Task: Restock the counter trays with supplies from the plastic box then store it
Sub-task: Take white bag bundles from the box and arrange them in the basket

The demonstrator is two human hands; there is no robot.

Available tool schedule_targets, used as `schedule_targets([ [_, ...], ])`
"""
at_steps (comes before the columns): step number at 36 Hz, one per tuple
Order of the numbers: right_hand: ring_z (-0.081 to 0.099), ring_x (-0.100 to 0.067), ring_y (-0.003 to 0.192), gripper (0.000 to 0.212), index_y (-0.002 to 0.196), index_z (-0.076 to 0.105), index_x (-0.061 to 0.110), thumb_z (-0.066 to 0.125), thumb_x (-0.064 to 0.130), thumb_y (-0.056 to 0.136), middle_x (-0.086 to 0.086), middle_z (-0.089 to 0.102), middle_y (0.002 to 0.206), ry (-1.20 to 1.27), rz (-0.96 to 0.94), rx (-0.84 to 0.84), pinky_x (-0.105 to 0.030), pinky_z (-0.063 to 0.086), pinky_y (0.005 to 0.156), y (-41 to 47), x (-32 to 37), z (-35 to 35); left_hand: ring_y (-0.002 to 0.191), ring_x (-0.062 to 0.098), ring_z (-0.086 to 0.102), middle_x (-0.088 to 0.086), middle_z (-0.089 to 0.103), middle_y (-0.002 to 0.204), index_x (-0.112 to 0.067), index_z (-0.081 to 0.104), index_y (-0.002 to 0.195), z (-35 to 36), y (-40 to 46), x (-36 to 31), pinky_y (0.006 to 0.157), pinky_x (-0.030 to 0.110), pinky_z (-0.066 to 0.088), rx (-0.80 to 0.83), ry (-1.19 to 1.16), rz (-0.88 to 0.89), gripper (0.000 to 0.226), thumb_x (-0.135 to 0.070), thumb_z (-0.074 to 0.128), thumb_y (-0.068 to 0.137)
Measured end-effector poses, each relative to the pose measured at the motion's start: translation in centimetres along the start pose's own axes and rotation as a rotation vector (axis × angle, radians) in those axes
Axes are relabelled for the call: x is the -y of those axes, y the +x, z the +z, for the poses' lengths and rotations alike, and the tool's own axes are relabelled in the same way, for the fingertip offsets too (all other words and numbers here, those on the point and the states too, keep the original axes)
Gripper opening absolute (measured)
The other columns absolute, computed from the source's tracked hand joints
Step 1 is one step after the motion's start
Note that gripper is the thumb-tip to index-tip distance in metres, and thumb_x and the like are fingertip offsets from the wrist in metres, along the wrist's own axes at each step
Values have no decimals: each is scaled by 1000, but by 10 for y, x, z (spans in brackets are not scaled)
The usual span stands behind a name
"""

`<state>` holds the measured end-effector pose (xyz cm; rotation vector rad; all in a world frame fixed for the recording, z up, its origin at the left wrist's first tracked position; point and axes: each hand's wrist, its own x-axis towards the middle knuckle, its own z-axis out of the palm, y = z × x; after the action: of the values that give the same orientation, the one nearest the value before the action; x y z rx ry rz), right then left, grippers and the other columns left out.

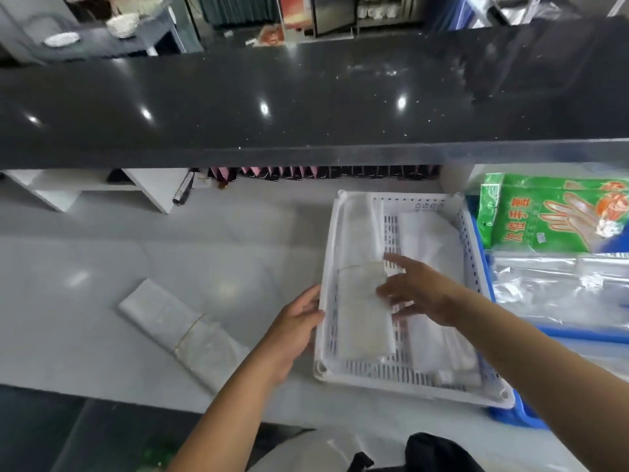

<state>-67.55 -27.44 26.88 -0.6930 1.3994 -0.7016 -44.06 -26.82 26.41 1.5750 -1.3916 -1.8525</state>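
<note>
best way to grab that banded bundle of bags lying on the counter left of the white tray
Grip the bundle of bags across its width at the rubber band, coming from above with the left hand, which is nearer. It lies flat and slanted on the counter, and the band cinches the stack there; the nearer end past the band looks looser, so it would likely sag or slip.

two hands [299, 321], one white tray [326, 267], one blue tray [510, 415].

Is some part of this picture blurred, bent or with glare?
Head view: bright lamp glare spots on the dark upper counter; wide-angle bending curves its front edge; the right hand over the white tray is smeared by motion, while the left hand at the tray's side looks sharper; the green glove packet is soft near the frame edge.
</note>
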Motion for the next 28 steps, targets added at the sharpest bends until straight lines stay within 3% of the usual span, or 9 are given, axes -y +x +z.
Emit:
schedule_targets([
  [5,72,-36,75,73,146,34,18,65,-8,85,-25,69,101,-85,61,-11,-52,61,75,12,-11,-1,108,8,67,-10,68,124,-41,46,142,-2,4,4,70,23,56,-15,24,-33,53,-8,45,102],
  [9,74,-31,71,79,148,29,29,61,-10,87,-20,70,92,-103,31,-23,-46,62,69,18,-21,9,108,7,67,-12,70,121,-44,47,141,-2,5,7,73,26,57,-21,37,-35,52,-9,47,102],
  [13,72,-27,69,84,152,25,31,59,-10,87,-22,67,94,-167,-4,-40,-36,60,63,20,-26,17,107,8,68,-13,70,121,-45,48,140,-4,7,10,72,26,57,-32,29,-39,53,-8,47,101],
  [17,71,-22,63,84,153,26,29,62,-8,87,-12,64,80,-193,-22,-32,-39,62,68,17,-27,12,105,5,68,-16,70,120,-45,48,140,-4,8,11,73,28,57,-36,23,-28,54,-7,47,101],
  [19,72,-22,65,81,151,28,27,64,-3,86,-10,66,81,-302,-34,-43,-41,63,69,17,-30,10,104,3,68,-17,70,120,-46,48,139,-4,8,12,71,25,57,-36,23,-19,54,-7,47,101],
  [21,72,-22,68,65,142,40,21,68,10,85,-6,70,87,-613,-108,-103,-35,61,68,19,-29,9,104,2,68,-18,68,121,-47,47,140,-4,8,13,72,24,57,-31,25,-15,54,-8,46,102],
  [24,67,-24,86,50,125,54,17,70,38,82,-5,65,112,-1176,-337,-325,-33,55,73,19,-23,9,107,4,67,-17,67,125,-48,44,142,-4,7,16,78,29,58,-36,18,-13,53,-12,46,103],
  [26,60,-29,113,65,137,47,19,68,48,83,-8,53,135,-1219,-479,-383,-40,54,89,22,-21,11,108,5,67,-14,67,126,-48,46,141,-2,6,19,80,30,59,-57,9,-1,51,-13,46,103],
  [28,25,-35,146,77,152,26,23,53,59,89,-8,25,160,-1269,-488,-345,-49,29,116,30,-18,10,108,6,67,-10,67,125,-48,49,139,1,5,24,86,32,59,-102,-4,7,48,-16,47,103],
])
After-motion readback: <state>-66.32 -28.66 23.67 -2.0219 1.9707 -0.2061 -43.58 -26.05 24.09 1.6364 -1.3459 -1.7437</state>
